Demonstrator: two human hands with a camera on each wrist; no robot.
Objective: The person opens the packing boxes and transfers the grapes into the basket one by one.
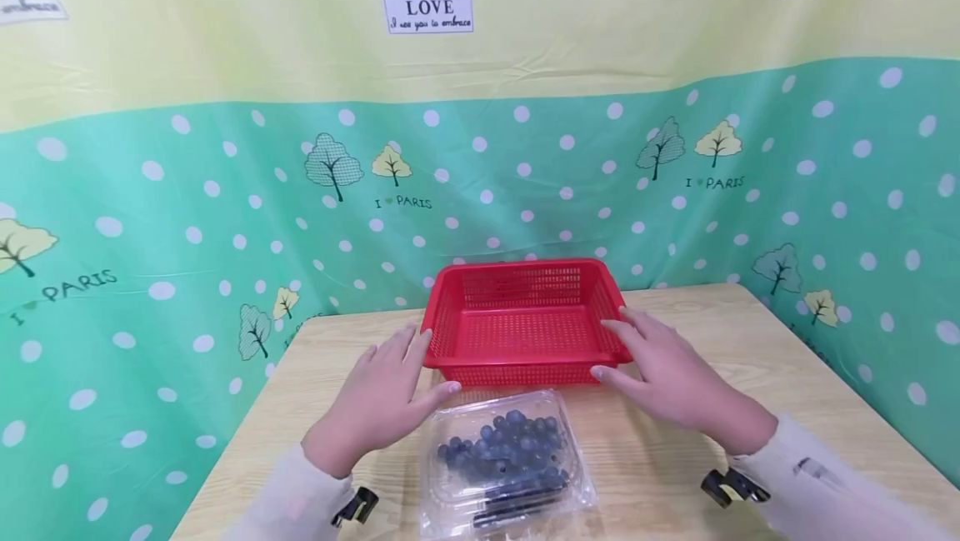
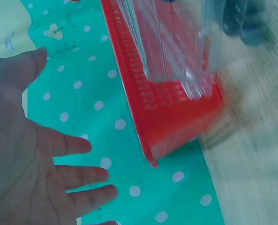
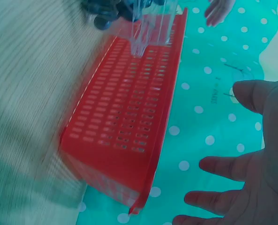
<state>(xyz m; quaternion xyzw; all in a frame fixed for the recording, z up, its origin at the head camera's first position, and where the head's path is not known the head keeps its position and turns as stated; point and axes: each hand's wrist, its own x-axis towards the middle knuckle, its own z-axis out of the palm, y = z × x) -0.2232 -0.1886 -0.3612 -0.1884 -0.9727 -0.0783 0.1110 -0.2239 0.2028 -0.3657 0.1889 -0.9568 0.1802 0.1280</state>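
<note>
Red basket (image 1: 517,363) on wooden table (image 1: 630,483), clear plastic box (image 1: 453,493) with dark grapes (image 1: 517,441) just in front of basket. Left hand (image 1: 378,398) by basket's near left corner, right hand (image 1: 670,374) by its near right; fingers of both wide, extended, can't tell if touching basket. Dotted curtain (image 1: 450,157) behind basket
</note>
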